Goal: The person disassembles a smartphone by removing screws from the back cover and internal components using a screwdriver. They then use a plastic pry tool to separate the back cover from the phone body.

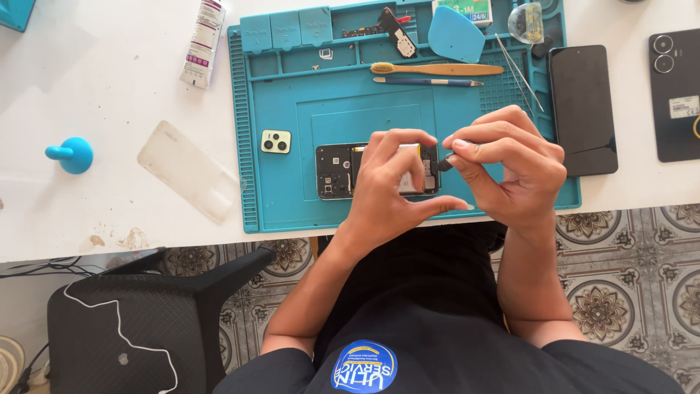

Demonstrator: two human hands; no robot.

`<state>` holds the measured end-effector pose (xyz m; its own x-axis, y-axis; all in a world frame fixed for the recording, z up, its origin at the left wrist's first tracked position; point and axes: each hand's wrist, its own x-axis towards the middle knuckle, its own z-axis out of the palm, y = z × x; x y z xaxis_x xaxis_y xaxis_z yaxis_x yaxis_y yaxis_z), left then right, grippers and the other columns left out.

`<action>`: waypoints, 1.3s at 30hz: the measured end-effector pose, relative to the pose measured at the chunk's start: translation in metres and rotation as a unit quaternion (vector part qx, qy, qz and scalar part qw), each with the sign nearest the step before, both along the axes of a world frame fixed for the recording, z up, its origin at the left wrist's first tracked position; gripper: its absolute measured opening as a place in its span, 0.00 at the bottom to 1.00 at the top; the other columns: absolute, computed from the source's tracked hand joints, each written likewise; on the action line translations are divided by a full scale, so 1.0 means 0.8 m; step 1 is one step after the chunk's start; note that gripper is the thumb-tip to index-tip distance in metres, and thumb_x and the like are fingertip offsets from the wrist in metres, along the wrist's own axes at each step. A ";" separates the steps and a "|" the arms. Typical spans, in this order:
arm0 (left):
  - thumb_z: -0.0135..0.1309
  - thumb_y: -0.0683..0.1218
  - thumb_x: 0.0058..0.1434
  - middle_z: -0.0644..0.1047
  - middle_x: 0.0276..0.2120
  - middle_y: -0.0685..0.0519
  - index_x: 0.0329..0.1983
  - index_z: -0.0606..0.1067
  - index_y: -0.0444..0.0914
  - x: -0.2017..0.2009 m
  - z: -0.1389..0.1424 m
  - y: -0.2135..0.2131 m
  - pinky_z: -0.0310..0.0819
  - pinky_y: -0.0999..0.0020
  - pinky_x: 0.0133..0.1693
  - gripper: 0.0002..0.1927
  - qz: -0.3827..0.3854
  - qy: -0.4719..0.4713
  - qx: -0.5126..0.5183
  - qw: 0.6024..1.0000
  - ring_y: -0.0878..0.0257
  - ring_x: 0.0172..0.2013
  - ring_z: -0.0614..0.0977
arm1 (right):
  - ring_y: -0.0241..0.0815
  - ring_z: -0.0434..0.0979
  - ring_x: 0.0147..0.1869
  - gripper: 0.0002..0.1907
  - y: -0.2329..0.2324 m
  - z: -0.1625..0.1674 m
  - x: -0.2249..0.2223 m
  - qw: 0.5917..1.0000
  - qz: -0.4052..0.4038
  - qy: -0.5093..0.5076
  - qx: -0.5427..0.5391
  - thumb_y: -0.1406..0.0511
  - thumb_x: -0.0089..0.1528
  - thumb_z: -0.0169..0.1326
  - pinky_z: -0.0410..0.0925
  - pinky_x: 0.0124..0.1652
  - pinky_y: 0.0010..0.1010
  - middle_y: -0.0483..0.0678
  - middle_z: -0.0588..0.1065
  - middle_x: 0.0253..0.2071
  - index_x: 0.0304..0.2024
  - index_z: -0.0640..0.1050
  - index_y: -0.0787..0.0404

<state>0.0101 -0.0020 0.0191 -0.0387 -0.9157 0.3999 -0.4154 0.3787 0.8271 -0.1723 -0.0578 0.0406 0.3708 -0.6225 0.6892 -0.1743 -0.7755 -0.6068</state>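
Now the left hand (390, 182) steadies the opened phone (343, 171) on the blue mat (292, 211), fingers curled around it; right hand (510, 157) pinches a small dark tool (445, 164).

Bright daylight is flooding the white table (109, 197), nearly washing it out toward 10 o'clock; soft shadows are falling toward 6 o'clock, focus is holding sharp, and edges are bowing slightly.
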 end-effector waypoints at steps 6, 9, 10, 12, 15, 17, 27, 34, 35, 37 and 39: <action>0.74 0.60 0.47 0.74 0.62 0.49 0.44 0.77 0.40 -0.002 0.000 0.000 0.69 0.55 0.61 0.29 0.004 -0.064 -0.055 0.996 0.50 0.60 0.74 | 0.42 0.78 0.42 0.08 0.003 0.000 -0.001 1.000 0.017 0.004 -0.011 0.75 0.61 0.68 0.70 0.40 0.26 0.51 0.81 0.40 0.39 0.81 0.65; 0.74 0.60 0.46 0.78 0.56 0.52 0.31 0.70 0.40 0.000 0.002 0.001 0.73 0.58 0.57 0.28 0.009 0.010 0.038 0.999 0.53 0.55 0.76 | 0.42 0.77 0.41 0.08 0.004 0.001 -0.001 1.000 0.013 0.006 -0.007 0.74 0.61 0.68 0.69 0.39 0.26 0.52 0.81 0.40 0.39 0.81 0.65; 0.74 0.59 0.46 0.77 0.56 0.51 0.38 0.72 0.38 0.000 0.002 0.000 0.72 0.57 0.58 0.29 0.013 -0.008 0.004 1.000 0.52 0.56 0.76 | 0.42 0.77 0.41 0.08 0.004 0.001 -0.002 1.000 0.012 0.006 -0.010 0.74 0.61 0.68 0.69 0.38 0.26 0.52 0.81 0.40 0.39 0.80 0.65; 0.74 0.57 0.46 0.76 0.57 0.49 0.52 0.76 0.35 0.001 0.003 0.001 0.70 0.55 0.59 0.35 0.020 -0.042 -0.061 0.997 0.51 0.57 0.76 | 0.42 0.77 0.40 0.08 0.005 0.001 -0.003 1.000 0.012 0.006 -0.012 0.74 0.61 0.68 0.69 0.38 0.26 0.52 0.81 0.40 0.39 0.80 0.64; 0.75 0.58 0.48 0.77 0.57 0.51 0.44 0.75 0.41 0.000 0.003 0.001 0.71 0.56 0.59 0.28 0.006 -0.056 -0.070 0.996 0.53 0.57 0.76 | 0.41 0.76 0.38 0.09 0.007 -0.001 -0.005 1.000 0.013 0.005 -0.008 0.74 0.60 0.69 0.68 0.36 0.25 0.52 0.81 0.40 0.40 0.81 0.65; 0.75 0.58 0.47 0.77 0.53 0.53 0.38 0.70 0.41 0.001 0.003 0.001 0.71 0.58 0.55 0.28 0.007 -0.018 -0.048 0.999 0.54 0.53 0.76 | 0.38 0.76 0.35 0.08 0.006 -0.004 -0.007 1.000 0.015 -0.012 0.010 0.74 0.62 0.68 0.68 0.34 0.23 0.54 0.81 0.41 0.40 0.80 0.66; 0.66 0.56 0.61 0.77 0.46 0.58 0.53 0.80 0.43 0.026 0.013 0.007 0.64 0.61 0.49 0.21 0.069 -0.170 -0.037 0.982 0.59 0.46 0.75 | 0.39 0.82 0.39 0.08 0.001 -0.014 -0.013 0.985 0.013 -0.161 0.053 0.71 0.70 0.60 0.78 0.36 0.26 0.62 0.77 0.45 0.43 0.73 0.69; 0.65 0.55 0.61 0.77 0.46 0.59 0.52 0.81 0.42 0.038 0.015 -0.008 0.65 0.61 0.49 0.19 0.109 -0.211 -0.044 0.970 0.60 0.45 0.76 | 0.42 0.83 0.43 0.07 -0.002 -0.024 -0.003 0.978 0.019 -0.189 0.090 0.72 0.73 0.58 0.81 0.40 0.29 0.62 0.77 0.47 0.46 0.72 0.71; 0.65 0.55 0.61 0.77 0.46 0.58 0.52 0.81 0.42 0.038 0.015 -0.010 0.65 0.61 0.48 0.19 0.111 -0.213 -0.043 0.970 0.59 0.45 0.76 | 0.42 0.82 0.44 0.08 -0.002 -0.025 -0.002 0.977 0.018 -0.192 0.091 0.72 0.72 0.58 0.81 0.39 0.29 0.62 0.76 0.47 0.45 0.72 0.71; 0.65 0.54 0.61 0.78 0.45 0.58 0.50 0.82 0.43 0.037 0.014 -0.012 0.64 0.61 0.47 0.17 0.113 -0.216 -0.047 0.969 0.60 0.44 0.76 | 0.42 0.82 0.45 0.07 -0.002 -0.027 -0.001 0.977 0.021 -0.193 0.094 0.72 0.72 0.58 0.81 0.40 0.29 0.61 0.76 0.47 0.45 0.72 0.70; 0.65 0.52 0.61 0.78 0.44 0.59 0.48 0.83 0.44 0.036 0.013 -0.015 0.64 0.60 0.47 0.14 0.115 -0.218 -0.056 0.968 0.60 0.43 0.76 | 0.42 0.83 0.45 0.07 -0.002 -0.029 0.002 0.976 0.027 -0.194 0.099 0.73 0.74 0.58 0.81 0.40 0.29 0.62 0.76 0.47 0.47 0.72 0.71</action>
